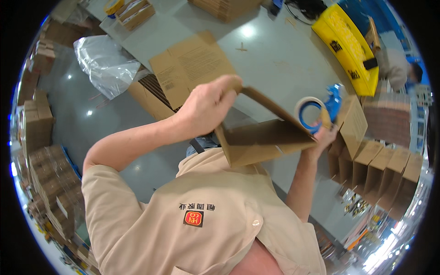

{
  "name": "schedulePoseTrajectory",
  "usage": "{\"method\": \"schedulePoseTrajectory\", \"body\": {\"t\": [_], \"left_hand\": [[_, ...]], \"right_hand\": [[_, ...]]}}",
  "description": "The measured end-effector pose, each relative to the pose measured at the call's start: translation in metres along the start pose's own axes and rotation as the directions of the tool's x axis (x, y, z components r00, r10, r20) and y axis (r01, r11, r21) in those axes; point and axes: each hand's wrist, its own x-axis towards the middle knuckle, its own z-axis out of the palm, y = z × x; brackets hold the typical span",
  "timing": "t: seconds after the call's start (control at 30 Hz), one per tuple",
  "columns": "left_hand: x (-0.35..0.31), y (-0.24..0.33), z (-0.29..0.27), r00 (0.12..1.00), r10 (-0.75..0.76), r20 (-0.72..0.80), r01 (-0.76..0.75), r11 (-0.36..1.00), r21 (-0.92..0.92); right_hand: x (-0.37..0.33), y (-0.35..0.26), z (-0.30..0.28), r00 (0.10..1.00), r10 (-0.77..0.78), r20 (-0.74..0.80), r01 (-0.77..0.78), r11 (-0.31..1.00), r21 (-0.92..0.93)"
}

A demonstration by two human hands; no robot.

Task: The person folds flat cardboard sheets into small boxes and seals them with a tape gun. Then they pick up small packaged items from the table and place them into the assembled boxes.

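A brown cardboard box (256,153), unfolded so that its inside shows, is held tilted in front of my chest. My left hand (208,103) is closed around its upper left corner, thumb and fingers pinching the board. At the opposite corner, my right hand (324,137) grips a blue tape dispenser (334,96) with a pale roll of tape on it. The wrist of that hand is close against the box's right end. Parts of the right fingers are hidden behind the dispenser. Beyond my left hand, a flat printed carton (190,64) lies at the table's edge.
Opened cartons (366,156) stand in a row on the right. Across the grey table (270,59) are a yellow bag-like container (346,50) and stacked cardboard (224,9). Clear plastic sheeting (105,64) hangs at the table's left edge. A person (396,64) is at the far right.
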Motion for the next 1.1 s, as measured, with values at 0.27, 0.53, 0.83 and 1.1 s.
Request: {"method": "schedulePoseTrajectory", "body": {"t": [0.27, 0.53, 0.83, 1.1], "left_hand": [[0.027, -0.016, 0.026, 0.864, -0.329, 0.380, 0.421, 0.888, -0.187], [0.047, -0.038, 0.073, 0.957, -0.116, 0.266, 0.048, 0.967, 0.249], [0.041, -0.047, 0.059, 0.973, 0.027, 0.227, -0.064, 0.986, 0.156], [0.037, -0.073, 0.038, 0.683, 0.704, 0.196, -0.721, 0.608, 0.332]], "right_hand": [[-0.022, 0.071, -0.011, 0.982, 0.189, 0.004, -0.189, 0.982, -0.001], [-0.022, 0.003, -0.100, 0.951, -0.308, 0.019, 0.306, 0.950, 0.059], [-0.060, -0.019, -0.023, 0.432, -0.276, 0.859, 0.562, 0.827, -0.017], [-0.068, -0.056, -0.047, 0.619, -0.237, 0.749, 0.151, 0.972, 0.182]]}}
